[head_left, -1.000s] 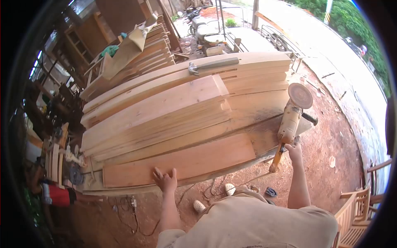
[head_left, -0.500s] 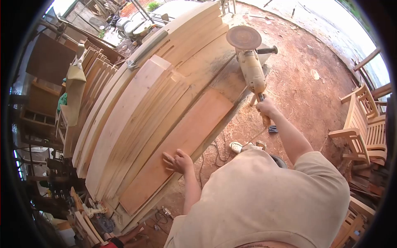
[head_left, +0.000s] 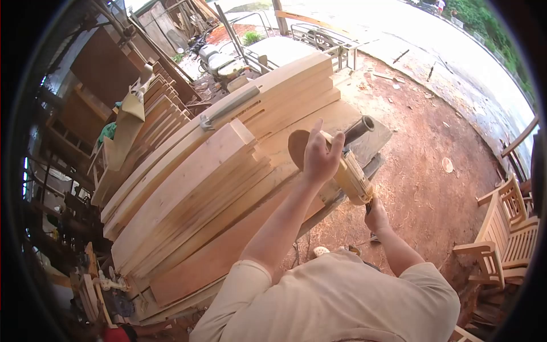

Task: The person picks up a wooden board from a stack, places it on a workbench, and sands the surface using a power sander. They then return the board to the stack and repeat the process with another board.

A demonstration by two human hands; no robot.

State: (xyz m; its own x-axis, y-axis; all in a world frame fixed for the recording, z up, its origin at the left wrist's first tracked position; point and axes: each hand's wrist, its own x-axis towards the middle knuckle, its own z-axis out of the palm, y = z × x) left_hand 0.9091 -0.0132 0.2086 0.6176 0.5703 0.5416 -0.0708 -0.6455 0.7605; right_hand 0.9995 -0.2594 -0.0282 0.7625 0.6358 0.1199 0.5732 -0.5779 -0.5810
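1. The person is holding a yellow disc sander [head_left: 348, 174] over the right end of the table [head_left: 373, 149]. It is tilted so that its disc end is pointing up and away from the body.
2. The left hand [head_left: 320, 157] is reaching across the boards and closing over the front of the sander, with its fingers wrapping the body just behind the round sanding disc [head_left: 295, 147].
3. The right hand [head_left: 376, 215] is clamping the rear handle, lower down and nearer the person's chest. The two hands are sitting apart, one at each end of the tool.
4. A black side handle [head_left: 359, 129] is sticking out past the left hand, and neither hand is gripping it.
5. It is not possible to tell whether the disc is touching the wood beneath it.
6. A stack of pale boards [head_left: 194, 176] is lying lengthwise along the table. A reddish plank [head_left: 222, 253] is lying along the near edge, under the left forearm.
7. A metal bar clamp [head_left: 231, 107] is resting on top of the far boards.
8. Slatted wooden chairs [head_left: 507, 239] are standing to the right on the red dirt floor [head_left: 433, 171], well apart from the table.
9. A motorbike [head_left: 219, 60] is standing beyond the far end of the boards.
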